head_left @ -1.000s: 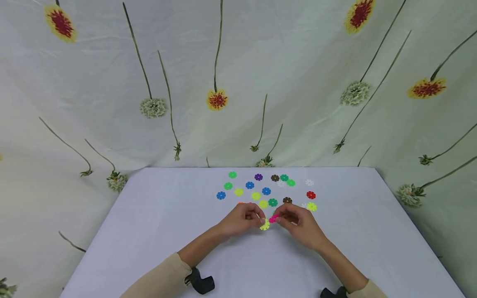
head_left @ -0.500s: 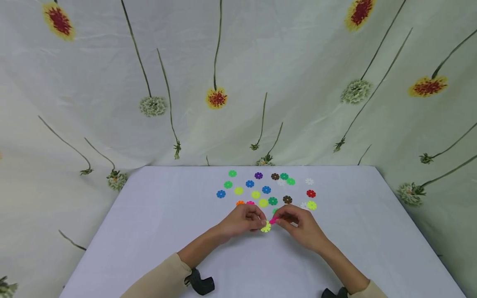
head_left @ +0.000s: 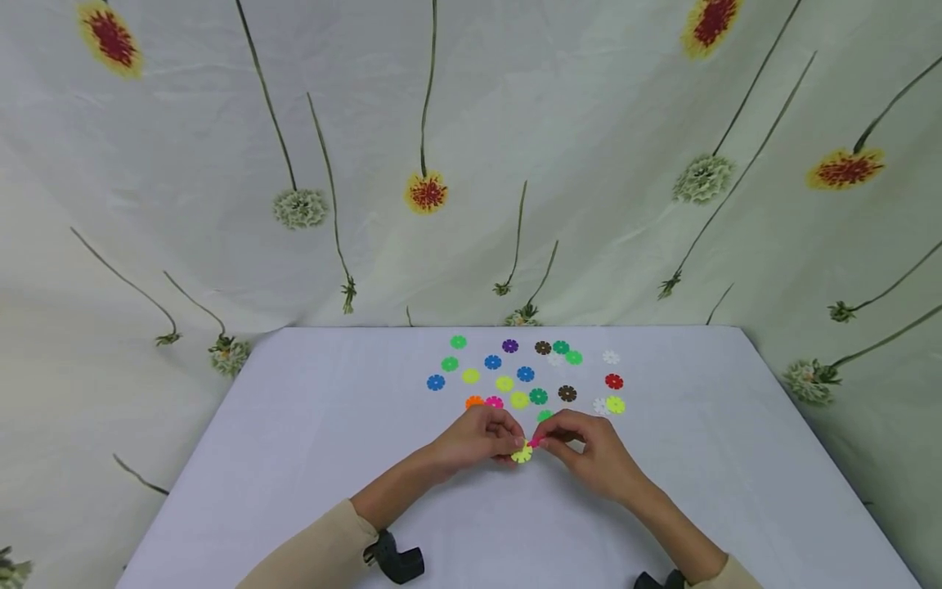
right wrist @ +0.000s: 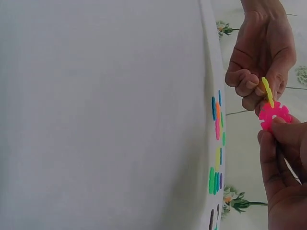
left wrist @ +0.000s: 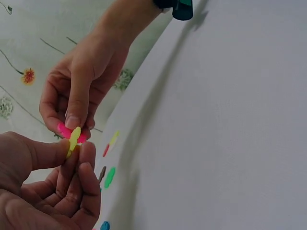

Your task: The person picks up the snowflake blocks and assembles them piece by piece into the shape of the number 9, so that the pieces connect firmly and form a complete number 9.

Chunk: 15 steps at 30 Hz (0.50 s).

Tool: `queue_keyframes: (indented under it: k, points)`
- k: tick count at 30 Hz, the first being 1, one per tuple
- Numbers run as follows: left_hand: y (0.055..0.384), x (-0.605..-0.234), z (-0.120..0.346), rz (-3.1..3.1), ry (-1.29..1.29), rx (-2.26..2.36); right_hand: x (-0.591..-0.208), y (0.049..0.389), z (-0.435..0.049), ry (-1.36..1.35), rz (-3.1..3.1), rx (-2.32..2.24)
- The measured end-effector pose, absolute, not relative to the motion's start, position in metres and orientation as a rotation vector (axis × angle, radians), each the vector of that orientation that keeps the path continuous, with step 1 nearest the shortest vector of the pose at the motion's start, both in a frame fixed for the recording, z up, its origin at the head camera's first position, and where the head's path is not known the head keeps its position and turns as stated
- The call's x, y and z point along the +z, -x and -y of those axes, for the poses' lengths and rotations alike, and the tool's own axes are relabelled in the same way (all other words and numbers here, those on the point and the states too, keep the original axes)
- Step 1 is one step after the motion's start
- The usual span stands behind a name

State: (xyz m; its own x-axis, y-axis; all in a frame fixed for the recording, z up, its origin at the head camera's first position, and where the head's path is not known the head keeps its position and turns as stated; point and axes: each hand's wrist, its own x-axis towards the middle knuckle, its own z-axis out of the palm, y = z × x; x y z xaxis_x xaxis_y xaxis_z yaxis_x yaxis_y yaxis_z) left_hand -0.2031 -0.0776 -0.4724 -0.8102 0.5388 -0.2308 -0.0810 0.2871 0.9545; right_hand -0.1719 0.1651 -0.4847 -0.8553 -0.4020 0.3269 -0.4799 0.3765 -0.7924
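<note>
My left hand (head_left: 474, 442) pinches a yellow notched disc (head_left: 522, 455) between thumb and fingers, its face toward me in the head view. Opposite it, my right hand (head_left: 592, 450) pinches a pink notched disc (right wrist: 274, 116) by its edge. In the right wrist view the yellow disc (right wrist: 267, 91) stands edge-on against the pink one's rim, at an angle to it. The left wrist view shows the pink disc (left wrist: 64, 130) crossing behind the yellow disc (left wrist: 73, 140). Whether their slots interlock is too small to tell.
Several loose discs lie flat beyond my hands on the white-covered table (head_left: 331, 425), among them an orange disc (head_left: 474, 402), a brown disc (head_left: 567, 393), a red disc (head_left: 614, 381) and a blue disc (head_left: 436, 382). Behind the table hangs a flower-print cloth (head_left: 611, 147).
My right hand has shifted slightly left and down, bringing the pink disc from just apart to against the yellow one. The left hand has barely moved; both grips hold.
</note>
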Motion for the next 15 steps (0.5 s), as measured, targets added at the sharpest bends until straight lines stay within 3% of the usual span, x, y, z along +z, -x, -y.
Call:
queue_keyframes:
  k: [15]
  points:
    - [0.2009, -0.4701, 0.0777, -2.025, -0.441, 1.557, -0.4831, 0.1683, -0.1628, -0.838, 2.512, 1.488]
